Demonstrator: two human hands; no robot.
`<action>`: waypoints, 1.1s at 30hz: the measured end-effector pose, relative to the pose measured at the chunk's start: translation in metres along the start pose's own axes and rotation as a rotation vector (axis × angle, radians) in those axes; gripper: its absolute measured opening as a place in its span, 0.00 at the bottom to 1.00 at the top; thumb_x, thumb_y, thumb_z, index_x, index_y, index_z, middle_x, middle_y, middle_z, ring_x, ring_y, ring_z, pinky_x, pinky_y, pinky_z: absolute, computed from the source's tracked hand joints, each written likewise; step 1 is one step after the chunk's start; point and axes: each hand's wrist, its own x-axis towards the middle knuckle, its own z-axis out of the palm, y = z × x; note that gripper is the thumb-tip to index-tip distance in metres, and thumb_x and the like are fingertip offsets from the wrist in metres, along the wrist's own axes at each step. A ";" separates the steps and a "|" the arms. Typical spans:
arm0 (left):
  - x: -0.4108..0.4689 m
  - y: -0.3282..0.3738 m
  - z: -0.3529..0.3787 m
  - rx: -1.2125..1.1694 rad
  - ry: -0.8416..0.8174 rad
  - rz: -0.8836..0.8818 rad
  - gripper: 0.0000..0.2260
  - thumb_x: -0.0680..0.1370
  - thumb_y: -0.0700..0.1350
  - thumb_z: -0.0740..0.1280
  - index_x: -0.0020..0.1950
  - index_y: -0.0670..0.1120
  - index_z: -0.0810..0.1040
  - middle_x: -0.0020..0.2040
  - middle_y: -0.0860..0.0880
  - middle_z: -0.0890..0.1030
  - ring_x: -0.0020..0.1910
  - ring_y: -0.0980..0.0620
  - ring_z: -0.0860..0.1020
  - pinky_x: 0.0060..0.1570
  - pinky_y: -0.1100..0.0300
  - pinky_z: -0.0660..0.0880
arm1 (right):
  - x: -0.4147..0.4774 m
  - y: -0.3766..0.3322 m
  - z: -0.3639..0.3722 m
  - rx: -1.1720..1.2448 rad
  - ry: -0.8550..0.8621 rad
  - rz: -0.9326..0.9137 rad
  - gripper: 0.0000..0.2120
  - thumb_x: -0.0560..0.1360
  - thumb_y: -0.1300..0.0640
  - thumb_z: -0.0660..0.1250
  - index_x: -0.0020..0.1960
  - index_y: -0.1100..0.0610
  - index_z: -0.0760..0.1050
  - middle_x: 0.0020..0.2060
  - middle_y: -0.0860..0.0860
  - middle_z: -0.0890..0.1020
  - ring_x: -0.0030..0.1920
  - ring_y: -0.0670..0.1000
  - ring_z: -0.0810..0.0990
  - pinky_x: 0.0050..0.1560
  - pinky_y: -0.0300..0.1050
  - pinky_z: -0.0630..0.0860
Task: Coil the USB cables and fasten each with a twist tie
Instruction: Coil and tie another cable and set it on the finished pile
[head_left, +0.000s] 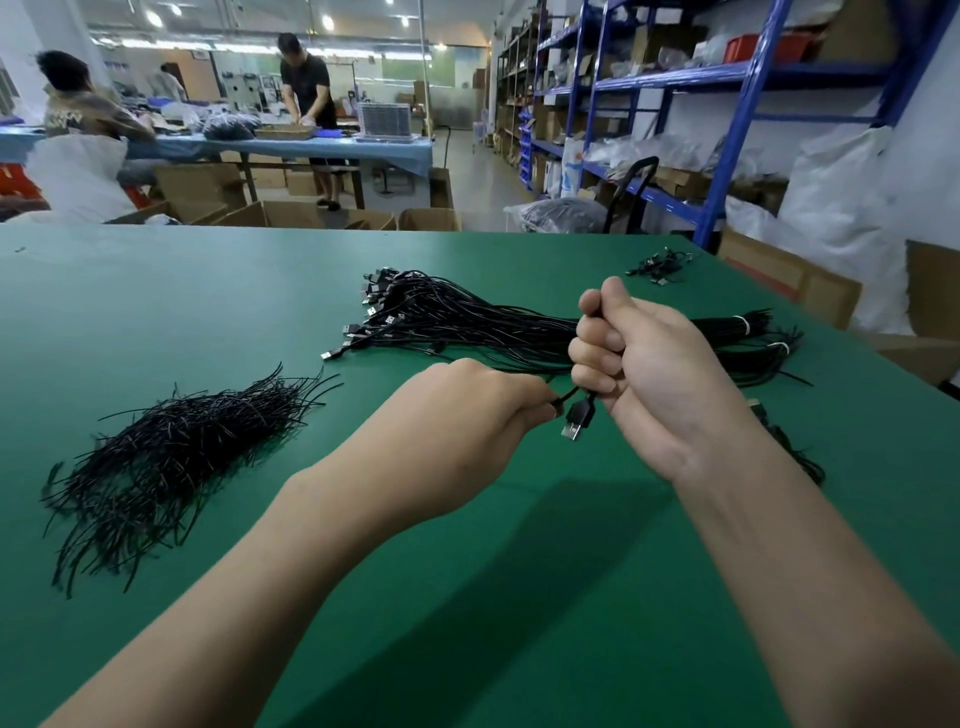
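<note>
Both hands are up over the green table (156, 291), working one black USB cable (567, 395). The right hand (639, 358) is a tight fist, fingers curled round the cable, with a short bit of it poking out the top by the thumb. Below that fist the plug (577, 415) dangles, black housing and silver metal tip pointing down and to the left. The left hand (467, 410) sits just beside it, fingertips pinching the thin cord close to the plug.

Behind the hands lies a big bundle of cables (467, 322), glossy black, plugs fanned out on the left, the far ends bound with white ties (744, 326). To the left on the table is a loose heap of black twist ties (171, 457). A small heap of cables (660, 265) sits near the far right edge.
</note>
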 end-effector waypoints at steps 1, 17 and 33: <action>-0.002 0.000 -0.003 -0.010 -0.002 -0.001 0.13 0.85 0.53 0.57 0.55 0.51 0.80 0.33 0.55 0.72 0.36 0.47 0.71 0.41 0.50 0.72 | 0.001 0.002 0.000 -0.033 0.025 -0.039 0.17 0.87 0.53 0.53 0.44 0.59 0.72 0.26 0.45 0.64 0.27 0.45 0.61 0.25 0.36 0.62; -0.009 -0.023 -0.048 -0.083 0.455 0.146 0.20 0.76 0.59 0.70 0.34 0.44 0.76 0.28 0.51 0.73 0.27 0.55 0.67 0.31 0.64 0.62 | -0.013 0.012 0.015 -0.742 -0.359 -0.308 0.26 0.80 0.40 0.52 0.35 0.56 0.75 0.24 0.45 0.66 0.26 0.45 0.62 0.30 0.37 0.61; 0.005 -0.020 0.000 -0.843 0.597 0.068 0.18 0.84 0.48 0.58 0.39 0.38 0.69 0.32 0.51 0.67 0.34 0.56 0.65 0.36 0.59 0.63 | -0.031 -0.009 0.026 0.172 -0.815 0.122 0.17 0.83 0.50 0.52 0.40 0.54 0.72 0.28 0.45 0.55 0.27 0.45 0.53 0.27 0.39 0.51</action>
